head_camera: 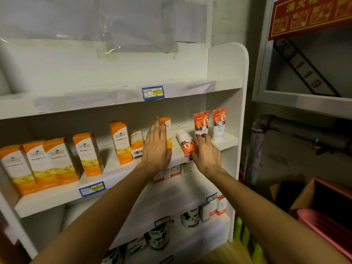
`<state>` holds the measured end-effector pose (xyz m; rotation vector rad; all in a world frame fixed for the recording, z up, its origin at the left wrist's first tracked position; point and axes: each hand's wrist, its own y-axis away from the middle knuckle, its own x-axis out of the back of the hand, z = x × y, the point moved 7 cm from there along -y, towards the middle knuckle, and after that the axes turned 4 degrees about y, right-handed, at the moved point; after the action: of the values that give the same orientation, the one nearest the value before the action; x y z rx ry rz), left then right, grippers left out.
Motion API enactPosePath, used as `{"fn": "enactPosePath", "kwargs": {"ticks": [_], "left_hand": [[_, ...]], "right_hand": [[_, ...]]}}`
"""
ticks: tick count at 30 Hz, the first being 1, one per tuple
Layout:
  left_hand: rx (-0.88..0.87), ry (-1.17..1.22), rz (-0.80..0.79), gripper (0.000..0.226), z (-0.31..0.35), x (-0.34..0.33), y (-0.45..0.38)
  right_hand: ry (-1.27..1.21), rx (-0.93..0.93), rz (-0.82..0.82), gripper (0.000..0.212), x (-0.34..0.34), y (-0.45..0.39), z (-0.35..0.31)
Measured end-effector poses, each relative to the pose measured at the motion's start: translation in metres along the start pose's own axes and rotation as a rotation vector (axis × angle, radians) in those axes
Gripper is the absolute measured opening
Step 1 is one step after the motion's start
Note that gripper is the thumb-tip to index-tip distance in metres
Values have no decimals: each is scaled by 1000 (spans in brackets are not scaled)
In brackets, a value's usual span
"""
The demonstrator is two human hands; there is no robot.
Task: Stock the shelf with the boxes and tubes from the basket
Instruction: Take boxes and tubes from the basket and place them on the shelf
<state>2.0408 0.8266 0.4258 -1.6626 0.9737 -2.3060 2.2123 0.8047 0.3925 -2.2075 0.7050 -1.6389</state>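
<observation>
The white laminate shelf unit (226,115) ended at a rounded right side panel, with a grey metal cabinet (304,100) close beside it. On the middle shelf board (122,180), bare board lay open between the tall orange-and-white cartons (89,153) on the left and the pair further right, and again right of the standing tubes.

A blue-bordered price label with a yellow field (153,92) was fixed to the upper shelf edge; a second blue-and-yellow label (92,188) sat on the middle shelf edge. Their writing could not be read. The two upright white tubes with orange rose print (219,123) carried a large letter "D". A barcode showed on the short orange carton (136,144). The red sign with yellow characters (308,16) at top right was too blurred to read.

My left hand (156,147) was flat, fingers straight and together, laid against the front of one tall orange-and-white carton standing upright (167,130) near the middle of the shelf. My right hand (206,155) had loosely curled fingertips (200,139) touching a white-and-orange tube lying on its side (186,142), just left of the standing tubes; whether the fingers actually pinched it, I could not tell. Below, black-and-white cans (158,237) and small white-and-orange boxes (167,174) stood on lower shelves.
</observation>
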Motion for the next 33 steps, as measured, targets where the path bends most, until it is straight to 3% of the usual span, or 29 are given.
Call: {"fn": "enactPosePath", "kwargs": {"ticks": [7,10,15,20,26,33], "left_hand": [[-11,-41,-78,108,5,9,29],[-33,-60,-85,106,6,15,39],[-72,-93,-139,94,6,9,71],[-95,-71,-240,95,14,-35,132],[-132,29,-581,94,17,-126,233],[-187,47,-1129,90,16,-241,355]], "right_hand": [[-2,72,-153,65,-3,22,2],[27,116,-145,64,-2,38,-2],[260,244,-239,72,-4,70,3],[296,172,-441,76,-32,127,32],[307,88,-626,78,-102,226,85],[323,-82,-946,77,-200,343,148]]}}
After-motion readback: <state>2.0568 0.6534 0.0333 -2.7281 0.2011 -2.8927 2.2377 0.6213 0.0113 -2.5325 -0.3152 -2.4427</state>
